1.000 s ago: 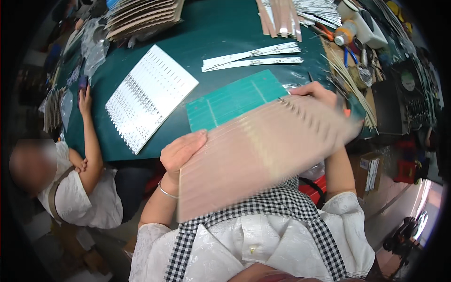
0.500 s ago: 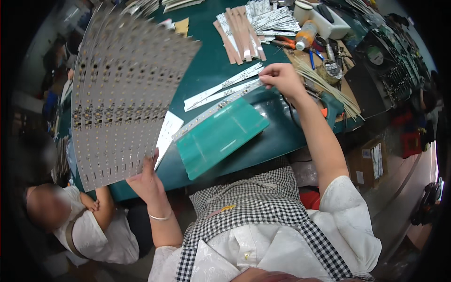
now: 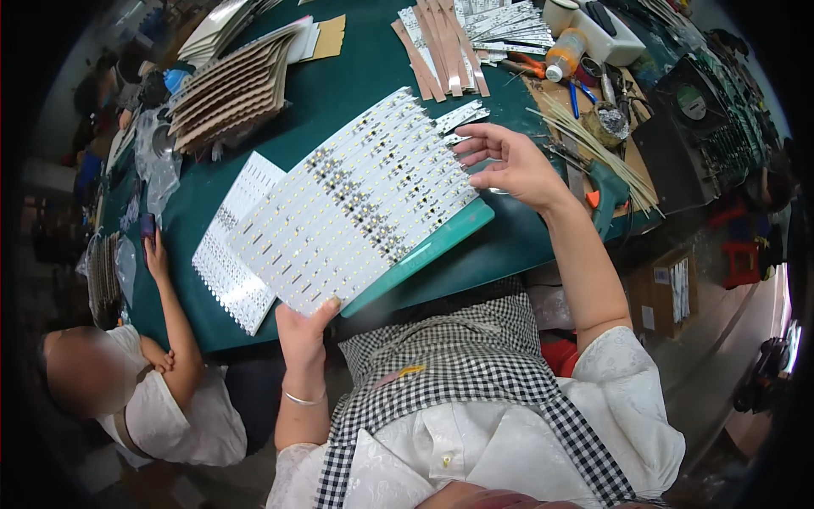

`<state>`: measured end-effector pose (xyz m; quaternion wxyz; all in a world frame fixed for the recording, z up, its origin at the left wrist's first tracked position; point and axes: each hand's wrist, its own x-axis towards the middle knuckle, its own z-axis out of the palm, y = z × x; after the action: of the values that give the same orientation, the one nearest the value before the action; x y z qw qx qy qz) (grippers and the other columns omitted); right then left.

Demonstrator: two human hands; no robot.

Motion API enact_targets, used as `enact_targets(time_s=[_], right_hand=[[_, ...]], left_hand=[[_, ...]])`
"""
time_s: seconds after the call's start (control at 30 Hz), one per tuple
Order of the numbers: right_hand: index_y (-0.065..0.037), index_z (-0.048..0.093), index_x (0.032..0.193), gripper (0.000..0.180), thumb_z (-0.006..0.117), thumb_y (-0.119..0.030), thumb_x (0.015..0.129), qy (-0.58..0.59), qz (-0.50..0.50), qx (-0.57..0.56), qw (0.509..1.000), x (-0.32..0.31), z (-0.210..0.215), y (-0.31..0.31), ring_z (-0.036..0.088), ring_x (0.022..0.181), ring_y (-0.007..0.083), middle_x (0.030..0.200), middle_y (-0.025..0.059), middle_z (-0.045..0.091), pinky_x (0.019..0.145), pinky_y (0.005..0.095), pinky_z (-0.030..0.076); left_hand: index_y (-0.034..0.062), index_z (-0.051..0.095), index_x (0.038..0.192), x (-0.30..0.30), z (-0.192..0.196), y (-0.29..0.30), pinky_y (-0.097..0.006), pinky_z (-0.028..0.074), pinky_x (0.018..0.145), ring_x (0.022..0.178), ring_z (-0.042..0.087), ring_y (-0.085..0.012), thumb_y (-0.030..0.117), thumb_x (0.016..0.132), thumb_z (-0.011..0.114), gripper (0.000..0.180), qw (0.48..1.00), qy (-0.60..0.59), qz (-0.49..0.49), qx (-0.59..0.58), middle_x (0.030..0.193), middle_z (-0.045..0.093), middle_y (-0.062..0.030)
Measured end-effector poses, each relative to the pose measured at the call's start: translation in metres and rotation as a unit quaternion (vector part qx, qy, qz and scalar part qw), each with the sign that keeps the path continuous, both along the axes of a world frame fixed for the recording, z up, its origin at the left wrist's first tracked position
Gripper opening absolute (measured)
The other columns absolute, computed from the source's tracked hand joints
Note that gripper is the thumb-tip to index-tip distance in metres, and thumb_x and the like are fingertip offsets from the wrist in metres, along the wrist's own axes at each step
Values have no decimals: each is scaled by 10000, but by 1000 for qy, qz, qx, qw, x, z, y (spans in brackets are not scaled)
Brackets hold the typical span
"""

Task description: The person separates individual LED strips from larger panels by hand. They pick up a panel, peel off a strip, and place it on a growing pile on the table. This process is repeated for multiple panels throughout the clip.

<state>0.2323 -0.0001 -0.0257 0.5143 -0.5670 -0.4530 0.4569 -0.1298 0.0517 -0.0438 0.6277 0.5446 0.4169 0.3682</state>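
The left hand (image 3: 303, 339) pinches, thumb on top, the near corner of a white panel of joined strips dotted with yellowish chips (image 3: 356, 208). Beyond that hand, the panel overlaps a flat green slab (image 3: 428, 248). The right hand (image 3: 513, 170), loosely open, hangs beside the panel's far edge; contact is unclear. This looks like positioning, seemingly calling for steady left support and light right fingertips.

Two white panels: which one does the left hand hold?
The white panel partly hiding the green block: the left hand grips its near edge. The other panel lies on the table.
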Motion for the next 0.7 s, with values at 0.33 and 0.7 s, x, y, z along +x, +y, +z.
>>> enact_targets(time_s=[0.33, 0.7], right_hand=[[36, 581, 1131, 416, 683, 69, 729, -48, 43, -85, 994, -8, -2, 0, 598, 917, 109, 1016, 41, 647, 838, 272, 489], [48, 609, 1029, 292, 684, 50, 746, -93, -3, -77, 993, -10, 2, -9, 620, 892, 133, 965, 65, 664, 816, 280, 502]], left_hand=[[-74, 549, 1140, 7, 10, 2, -324, 477, 885, 958, 609, -187, -32, 714, 733, 466, 1000, -2, -26, 17, 1067, 632, -118], [-37, 466, 1243, 6, -1, 16, -357, 442, 959, 1047, 590, -235, 74, 701, 789, 641, 997, 31, -57, -31, 1129, 597, -123]])
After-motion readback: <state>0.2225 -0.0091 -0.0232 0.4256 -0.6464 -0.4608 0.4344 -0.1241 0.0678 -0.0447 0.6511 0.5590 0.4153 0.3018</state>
